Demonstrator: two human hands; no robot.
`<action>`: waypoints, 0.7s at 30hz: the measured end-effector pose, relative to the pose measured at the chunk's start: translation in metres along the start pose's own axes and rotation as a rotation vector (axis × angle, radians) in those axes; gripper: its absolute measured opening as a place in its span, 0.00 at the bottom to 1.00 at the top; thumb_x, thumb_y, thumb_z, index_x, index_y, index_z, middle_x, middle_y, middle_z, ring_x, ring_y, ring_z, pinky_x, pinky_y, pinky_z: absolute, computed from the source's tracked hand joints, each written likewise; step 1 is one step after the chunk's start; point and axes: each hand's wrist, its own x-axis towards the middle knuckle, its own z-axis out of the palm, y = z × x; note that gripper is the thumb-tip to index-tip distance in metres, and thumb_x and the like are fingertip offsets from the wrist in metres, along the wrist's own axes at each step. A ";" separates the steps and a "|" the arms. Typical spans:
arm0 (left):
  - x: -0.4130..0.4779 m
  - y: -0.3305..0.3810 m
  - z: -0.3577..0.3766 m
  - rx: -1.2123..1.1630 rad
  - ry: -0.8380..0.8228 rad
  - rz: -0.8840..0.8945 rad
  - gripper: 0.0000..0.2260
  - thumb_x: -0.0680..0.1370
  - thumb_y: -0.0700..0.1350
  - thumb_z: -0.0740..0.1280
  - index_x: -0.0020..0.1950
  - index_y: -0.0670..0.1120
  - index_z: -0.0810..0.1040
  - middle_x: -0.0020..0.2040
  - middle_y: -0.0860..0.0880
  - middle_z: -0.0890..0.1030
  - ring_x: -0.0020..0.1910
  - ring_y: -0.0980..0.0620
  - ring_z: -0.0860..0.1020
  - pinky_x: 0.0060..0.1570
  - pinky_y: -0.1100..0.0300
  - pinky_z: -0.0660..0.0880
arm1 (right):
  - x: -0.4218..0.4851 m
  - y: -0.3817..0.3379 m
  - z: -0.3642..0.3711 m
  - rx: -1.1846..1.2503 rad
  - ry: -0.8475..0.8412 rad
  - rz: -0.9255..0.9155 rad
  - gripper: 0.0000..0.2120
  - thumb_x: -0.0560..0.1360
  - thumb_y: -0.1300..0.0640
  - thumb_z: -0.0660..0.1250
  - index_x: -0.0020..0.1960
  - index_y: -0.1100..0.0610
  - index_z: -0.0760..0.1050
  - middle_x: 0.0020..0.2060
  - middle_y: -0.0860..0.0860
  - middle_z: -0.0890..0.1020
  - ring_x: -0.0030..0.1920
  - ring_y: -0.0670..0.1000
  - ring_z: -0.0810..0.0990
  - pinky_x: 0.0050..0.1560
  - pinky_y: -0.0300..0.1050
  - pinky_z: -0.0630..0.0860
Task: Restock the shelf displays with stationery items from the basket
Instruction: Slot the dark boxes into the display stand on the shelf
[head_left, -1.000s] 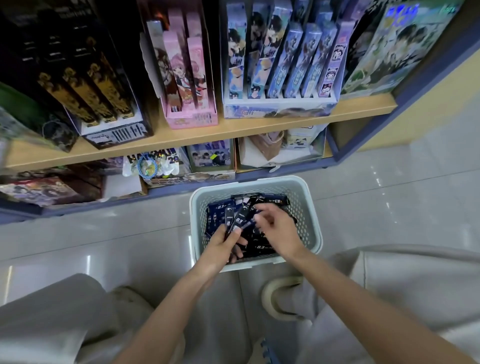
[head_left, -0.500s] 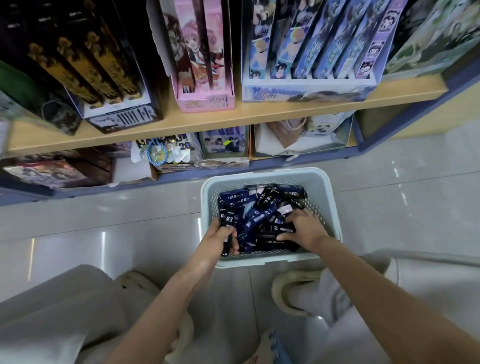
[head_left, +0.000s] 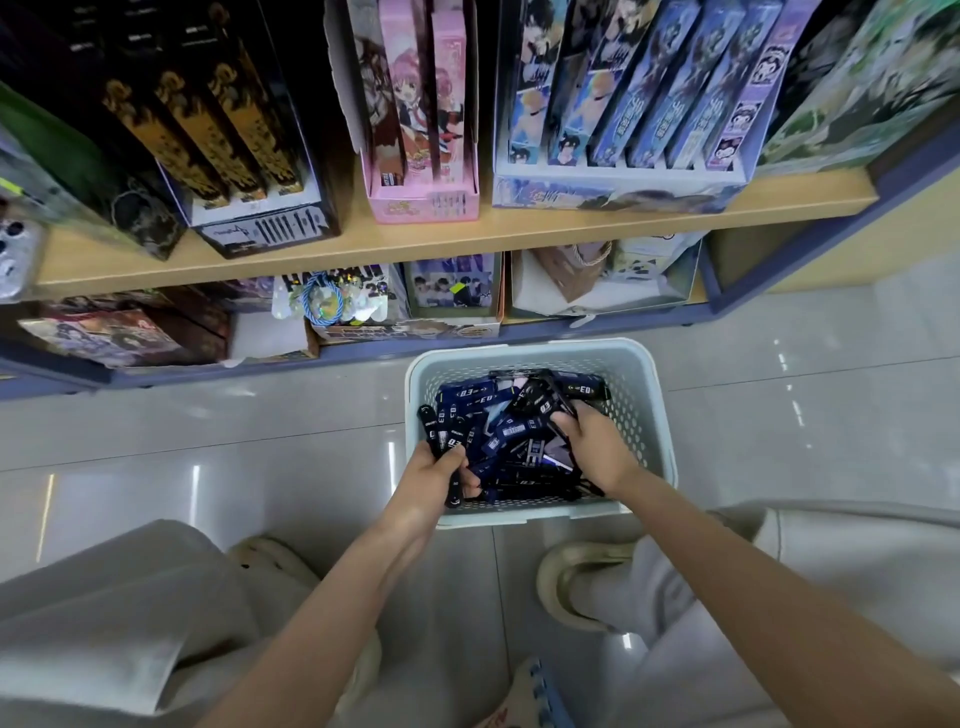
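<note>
Grip: left hand (head_left: 434, 480) is clamped round a bundle of dark blue stationery packs (head_left: 441, 431) at 9 o'clock in the basket (head_left: 658, 415); right hand (head_left: 592, 452) is curled onto more at 3 o'clock. Risk: bundle is held low, so packs could be fanned out and dropped on the lift to the shelf (head_left: 519, 228).

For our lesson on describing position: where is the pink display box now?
In the head view, the pink display box stands on the wooden shelf, left of centre, between the black-and-gold box on its left and the blue box on its right.
</note>
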 end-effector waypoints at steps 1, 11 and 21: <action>0.001 0.001 0.000 0.010 0.013 -0.003 0.08 0.82 0.39 0.57 0.43 0.42 0.67 0.31 0.45 0.74 0.28 0.51 0.73 0.33 0.63 0.73 | -0.002 -0.005 -0.002 0.085 0.029 0.009 0.12 0.82 0.56 0.55 0.53 0.64 0.72 0.43 0.57 0.79 0.35 0.46 0.74 0.30 0.27 0.68; -0.010 0.023 0.021 -0.010 -0.116 0.049 0.10 0.81 0.45 0.60 0.59 0.41 0.70 0.46 0.47 0.80 0.41 0.51 0.80 0.39 0.63 0.80 | -0.038 -0.056 -0.010 1.047 -0.089 0.116 0.18 0.83 0.53 0.53 0.59 0.64 0.75 0.56 0.58 0.81 0.57 0.55 0.79 0.63 0.51 0.73; -0.026 0.028 0.029 0.113 -0.300 0.076 0.15 0.81 0.47 0.60 0.67 0.47 0.70 0.58 0.49 0.79 0.57 0.52 0.77 0.59 0.58 0.73 | -0.043 -0.085 0.007 1.113 0.028 0.127 0.15 0.83 0.53 0.52 0.48 0.58 0.74 0.42 0.51 0.79 0.44 0.48 0.77 0.53 0.45 0.75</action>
